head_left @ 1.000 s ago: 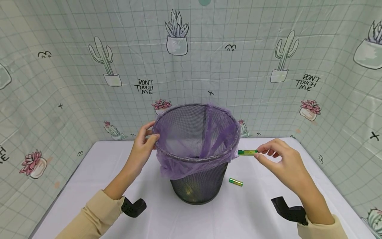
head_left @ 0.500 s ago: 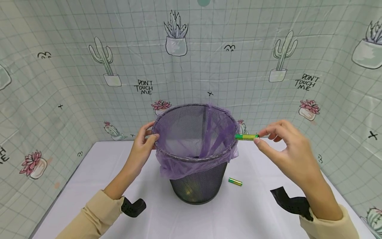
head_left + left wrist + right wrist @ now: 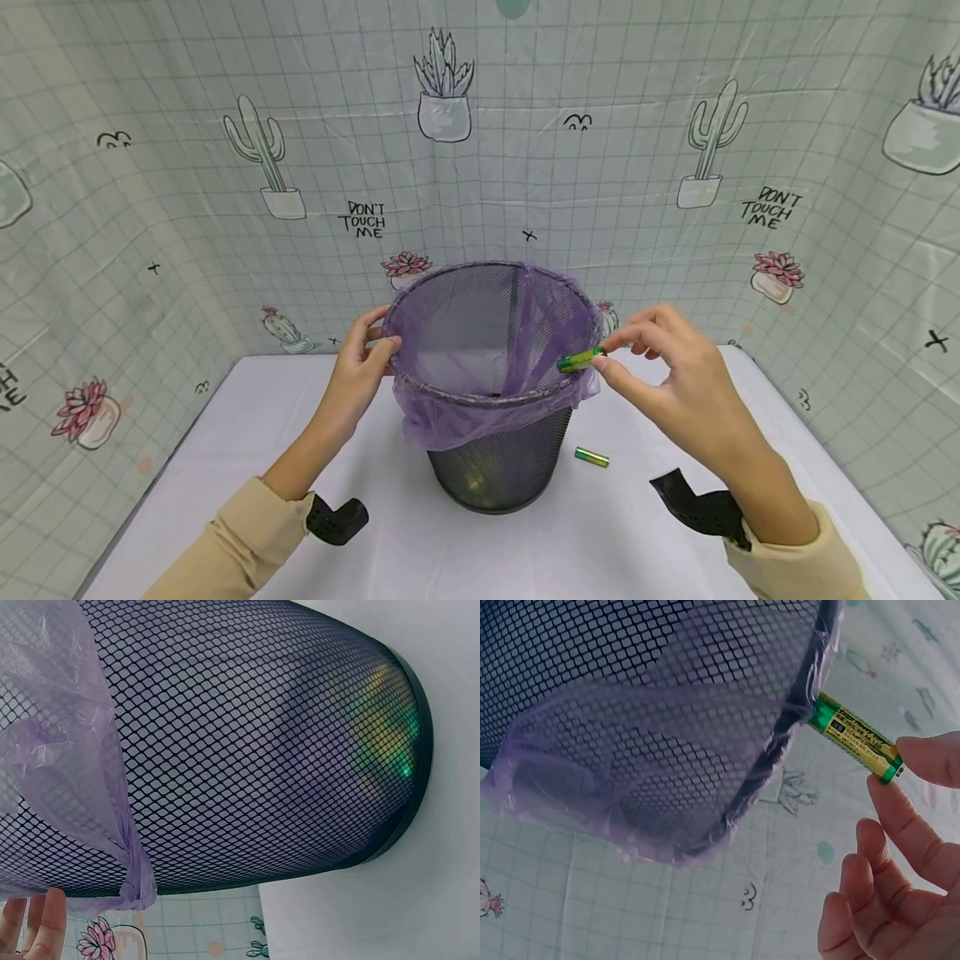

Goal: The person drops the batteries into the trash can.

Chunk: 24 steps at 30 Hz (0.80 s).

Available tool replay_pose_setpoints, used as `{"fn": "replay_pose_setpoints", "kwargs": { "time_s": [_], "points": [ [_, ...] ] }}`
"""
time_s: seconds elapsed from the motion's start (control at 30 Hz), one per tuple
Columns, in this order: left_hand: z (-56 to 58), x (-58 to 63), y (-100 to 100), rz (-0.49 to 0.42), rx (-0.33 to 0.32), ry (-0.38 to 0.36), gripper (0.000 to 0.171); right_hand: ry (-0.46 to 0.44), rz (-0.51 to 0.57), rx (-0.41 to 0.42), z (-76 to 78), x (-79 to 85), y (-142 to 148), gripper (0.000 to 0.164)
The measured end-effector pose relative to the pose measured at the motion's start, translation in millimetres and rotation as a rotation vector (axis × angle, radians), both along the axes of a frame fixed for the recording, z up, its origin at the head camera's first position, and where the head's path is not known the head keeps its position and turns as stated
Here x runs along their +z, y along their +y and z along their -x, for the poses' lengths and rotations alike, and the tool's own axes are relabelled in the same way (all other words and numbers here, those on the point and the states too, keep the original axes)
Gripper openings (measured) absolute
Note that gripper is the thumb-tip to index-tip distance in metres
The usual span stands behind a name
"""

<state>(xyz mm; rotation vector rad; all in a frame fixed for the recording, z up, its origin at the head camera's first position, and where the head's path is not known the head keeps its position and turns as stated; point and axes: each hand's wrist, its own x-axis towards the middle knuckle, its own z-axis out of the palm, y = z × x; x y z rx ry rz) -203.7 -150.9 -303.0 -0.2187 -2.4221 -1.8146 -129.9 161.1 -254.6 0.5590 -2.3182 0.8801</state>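
A black mesh wastebasket stands upright on the table, lined with a thin purple bag folded over its rim. At the left of that rim, my left hand grips the edge, thumb inside and fingers outside. Between thumb and index finger of my right hand, a green and gold battery is pinched by one end. Its other end reaches over the right rim in the head view. Another such battery lies on the table right of the basket. Blurred yellow-green items show through the mesh near the bottom.
The white table carries the basket. A grid-patterned cloth printed with cacti hangs behind and at both sides. Black wrist-worn devices jut from both sleeves.
My right hand first rose with the battery, then moved left, bringing its free end over the basket's rim and tilting it slightly down. The left hand has kept its hold.
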Motion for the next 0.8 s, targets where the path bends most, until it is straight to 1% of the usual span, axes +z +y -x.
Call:
{"fn": "replay_pose_setpoints", "kwargs": {
  "time_s": [0.3, 0.63, 0.8],
  "points": [
    [0.0, 0.4, 0.5, 0.009, 0.006, -0.001, 0.051, -0.009, -0.011, 0.033, 5.8, -6.9, -12.5, 0.009],
    [2.0, -1.6, 0.8, -0.005, 0.011, 0.001, 0.051, -0.015, -0.068, 0.032, 15.4, -18.3, -18.9, 0.009],
    [1.6, -1.4, -0.1, -0.008, 0.009, 0.002, 0.051, -0.003, -0.088, 0.038, 17.5, -20.0, -19.4, 0.009]
  ]
}}
